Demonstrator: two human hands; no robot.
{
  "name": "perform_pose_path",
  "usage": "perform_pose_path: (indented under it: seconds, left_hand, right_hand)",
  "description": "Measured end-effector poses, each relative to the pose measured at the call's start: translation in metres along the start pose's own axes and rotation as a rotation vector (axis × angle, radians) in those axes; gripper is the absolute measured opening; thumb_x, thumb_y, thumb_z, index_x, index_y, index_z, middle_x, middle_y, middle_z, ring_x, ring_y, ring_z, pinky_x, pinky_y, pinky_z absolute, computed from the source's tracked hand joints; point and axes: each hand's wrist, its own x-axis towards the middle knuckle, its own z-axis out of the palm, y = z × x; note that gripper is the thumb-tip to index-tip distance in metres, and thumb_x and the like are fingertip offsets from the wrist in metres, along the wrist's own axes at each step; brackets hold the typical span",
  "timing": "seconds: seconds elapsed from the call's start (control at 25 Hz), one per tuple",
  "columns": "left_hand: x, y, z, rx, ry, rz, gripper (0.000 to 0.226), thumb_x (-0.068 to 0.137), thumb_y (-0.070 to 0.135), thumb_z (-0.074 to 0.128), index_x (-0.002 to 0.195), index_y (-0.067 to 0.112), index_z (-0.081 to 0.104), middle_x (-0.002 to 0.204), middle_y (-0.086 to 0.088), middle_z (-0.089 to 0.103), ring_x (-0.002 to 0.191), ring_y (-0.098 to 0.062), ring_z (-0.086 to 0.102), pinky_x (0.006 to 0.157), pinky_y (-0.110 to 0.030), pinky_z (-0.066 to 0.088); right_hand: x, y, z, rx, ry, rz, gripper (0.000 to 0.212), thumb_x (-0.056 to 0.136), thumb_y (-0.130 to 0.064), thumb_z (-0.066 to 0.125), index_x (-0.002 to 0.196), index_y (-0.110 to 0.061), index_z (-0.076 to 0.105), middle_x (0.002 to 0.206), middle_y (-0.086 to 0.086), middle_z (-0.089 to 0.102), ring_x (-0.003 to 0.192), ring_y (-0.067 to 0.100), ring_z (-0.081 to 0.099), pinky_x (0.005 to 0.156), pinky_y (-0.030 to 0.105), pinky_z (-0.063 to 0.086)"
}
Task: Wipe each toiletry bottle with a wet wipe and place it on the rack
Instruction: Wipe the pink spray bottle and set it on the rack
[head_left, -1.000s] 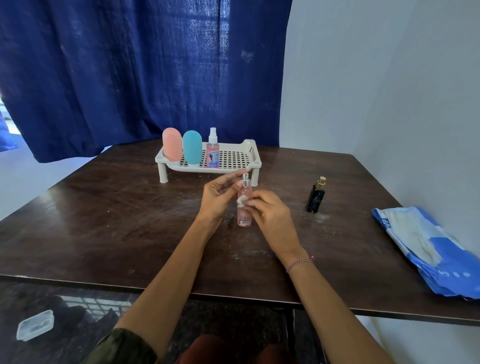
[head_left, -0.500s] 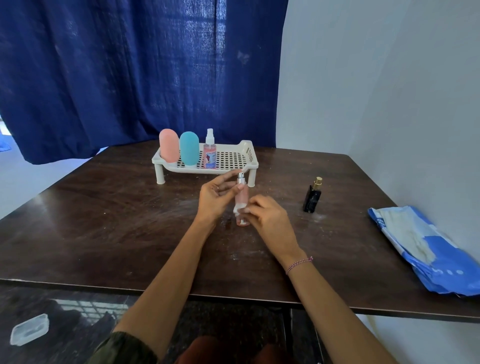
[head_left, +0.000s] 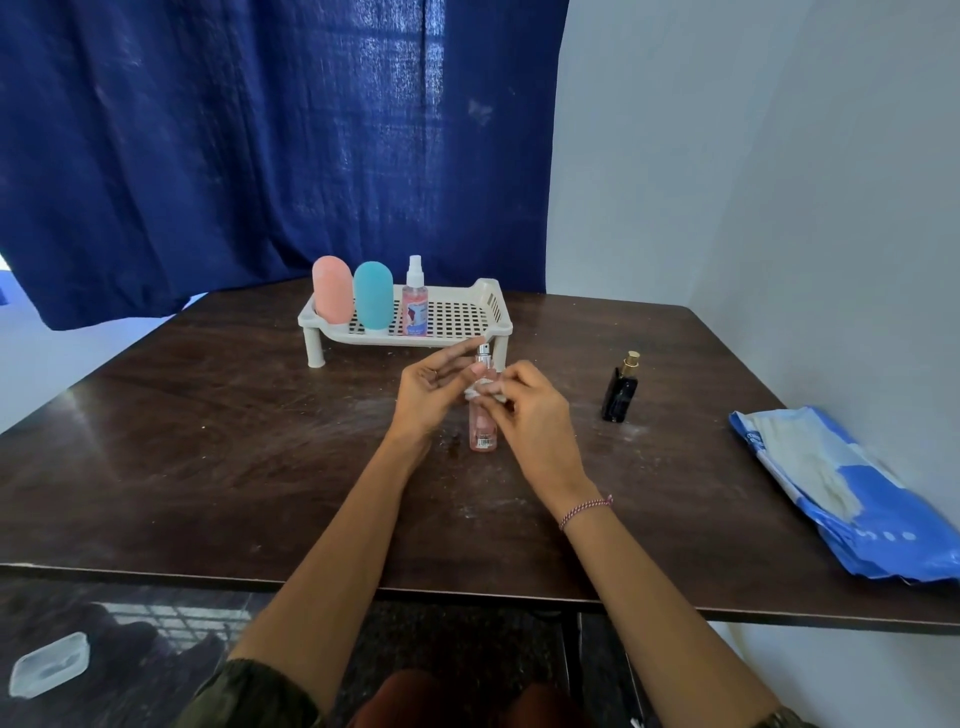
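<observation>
Dark wood is forming the work surface: a table (head_left: 208, 441) is standing before a blue curtain (head_left: 234, 156) and a pale wall (head_left: 753, 182). Near the table's middle, the clear pink spray bottle (head_left: 483, 428) is standing upright; whether its base is touching the wood cannot be told. The left hand (head_left: 428, 389) is gripping the bottle's upper part, with one finger reaching up beside the cap. The right hand (head_left: 537, 415) is pinching a white wet wipe (head_left: 485, 397) against the bottle's shoulder.

Judged from this, wiping is under way. For a good result, the left hand should be steadying the neck while the wipe is travelling down the whole body, with the bottle being turned so that every side is covered. Pressure on the spray head should be avoided.

The rack (head_left: 491, 306) is standing just behind the hands. A rounded pink bottle (head_left: 332, 290), a teal bottle (head_left: 373, 295) and a labelled spray bottle (head_left: 415, 306) are occupying its left half. A black bottle (head_left: 621, 389) is waiting to the right, well apart. A blue wipe pack (head_left: 841, 488) is lying near the right edge. The rack's raised front rim is the likely obstacle when placing.
</observation>
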Motion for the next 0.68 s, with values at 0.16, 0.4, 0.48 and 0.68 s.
perform_pose_path:
  seconds: [0.16, 0.4, 0.48, 0.68]
  left_hand:
    - [0.001, -0.001, 0.001, -0.030, 0.039, -0.020, 0.032, 0.083, 0.004, 0.066, 0.112, 0.020, 0.065, 0.090, 0.006, 0.074, 0.087, -0.009, 0.069, 0.071, -0.024, 0.057]
    - [-0.001, 0.001, -0.001, -0.030, -0.012, -0.026, 0.032, 0.085, 0.005, 0.065, 0.112, 0.021, 0.065, 0.095, 0.004, 0.073, 0.092, -0.012, 0.068, 0.078, -0.029, 0.058]
    - [-0.001, 0.002, -0.002, -0.044, -0.032, -0.034, 0.033, 0.085, 0.004, 0.065, 0.114, 0.021, 0.065, 0.101, -0.001, 0.072, 0.096, -0.016, 0.068, 0.083, -0.032, 0.056]
    - [0.002, 0.000, -0.005, -0.043, -0.029, -0.066, 0.035, 0.089, 0.005, 0.060, 0.120, 0.018, 0.061, 0.111, -0.003, 0.070, 0.104, -0.018, 0.066, 0.085, -0.034, 0.056]
  right_hand:
    - [-0.025, 0.002, 0.001, -0.071, -0.160, -0.017, 0.015, 0.080, -0.011, 0.070, 0.092, -0.002, 0.070, 0.090, 0.005, 0.058, 0.080, 0.014, 0.058, 0.076, 0.031, 0.054]
    - [-0.022, -0.006, -0.004, -0.042, -0.115, 0.071, 0.016, 0.077, -0.008, 0.073, 0.093, -0.005, 0.071, 0.090, 0.002, 0.061, 0.080, 0.010, 0.061, 0.080, 0.020, 0.051]
    - [-0.008, -0.008, -0.006, 0.008, -0.032, 0.094, 0.015, 0.078, -0.006, 0.072, 0.093, -0.004, 0.071, 0.093, 0.002, 0.063, 0.081, 0.006, 0.060, 0.081, 0.016, 0.050]
    - [0.011, -0.004, -0.005, 0.063, 0.029, 0.067, 0.015, 0.080, -0.007, 0.070, 0.095, -0.004, 0.071, 0.094, 0.003, 0.064, 0.084, 0.007, 0.062, 0.081, 0.018, 0.052]
